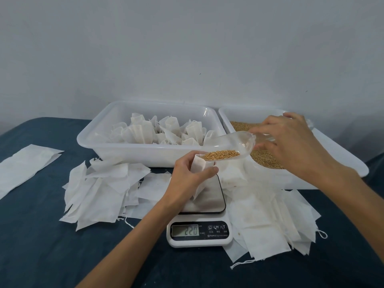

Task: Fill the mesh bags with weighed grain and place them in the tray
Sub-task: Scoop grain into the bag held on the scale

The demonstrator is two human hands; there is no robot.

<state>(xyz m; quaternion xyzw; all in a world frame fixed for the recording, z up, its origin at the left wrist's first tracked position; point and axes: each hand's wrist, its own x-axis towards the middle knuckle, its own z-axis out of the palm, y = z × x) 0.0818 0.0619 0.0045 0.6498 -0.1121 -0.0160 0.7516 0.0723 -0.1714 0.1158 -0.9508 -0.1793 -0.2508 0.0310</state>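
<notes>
White mesh bags (99, 183) lie on a dark blue counter (41, 246). Both trays (145, 153) are white, the grain (221, 154) golden brown, the scoop (234, 142) clear, the scale (200, 231) white with a steel-grey plate.

The right hand (291, 140) hides the clear scoop's handle (268, 138).

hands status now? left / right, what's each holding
Left hand: grips an open mesh bag above the scale.
Right hand: holds the clear scoop, grain at its tip over the bag's mouth.

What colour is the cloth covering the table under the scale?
Dark navy blue cloth, plain, seen in the head view, beneath the scale.
</notes>
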